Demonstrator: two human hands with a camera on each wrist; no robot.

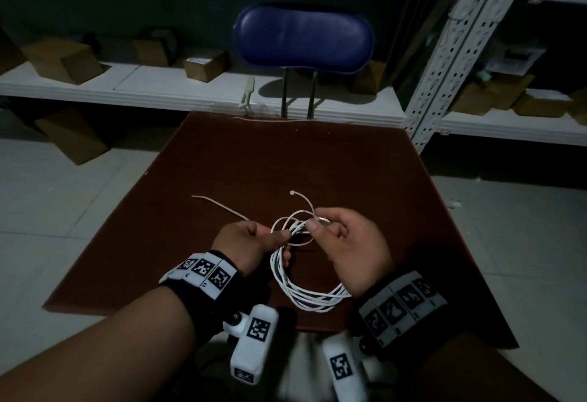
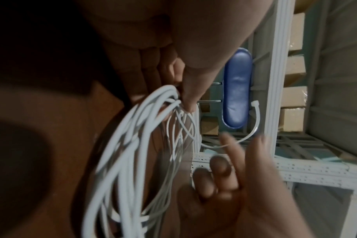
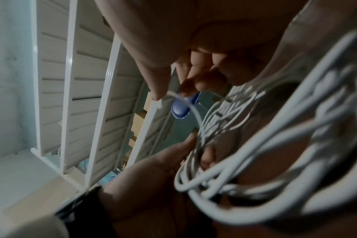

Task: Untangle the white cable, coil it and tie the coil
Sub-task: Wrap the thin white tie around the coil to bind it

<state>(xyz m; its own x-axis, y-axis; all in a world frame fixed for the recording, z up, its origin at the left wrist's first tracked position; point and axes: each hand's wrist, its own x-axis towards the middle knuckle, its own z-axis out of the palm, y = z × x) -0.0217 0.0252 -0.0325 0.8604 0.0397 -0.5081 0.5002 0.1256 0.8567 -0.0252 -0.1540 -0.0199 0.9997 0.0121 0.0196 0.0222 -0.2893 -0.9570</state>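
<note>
The white cable (image 1: 305, 293) is wound into a coil of several turns that hangs over the near part of the brown table (image 1: 222, 163). My left hand (image 1: 286, 236) pinches the top of the coil between thumb and fingers; the left wrist view shows the thumb (image 2: 190, 96) pressed on the bunched cable (image 2: 132, 145). My right hand (image 1: 317, 223) pinches a thin white tie (image 1: 305, 203) right beside the coil's top. Its square head (image 1: 292, 192) sticks up and away. The same pinch on the tie (image 3: 179, 98) shows in the right wrist view. A thin white strand (image 1: 219, 206) trails left on the table.
A blue-backed chair (image 1: 303, 37) stands past the table's far edge. Behind it, white metal shelving (image 1: 444, 61) holds cardboard boxes (image 1: 63, 58). Another thin white strip (image 1: 286, 119) lies along the far table edge. Grey floor surrounds the table.
</note>
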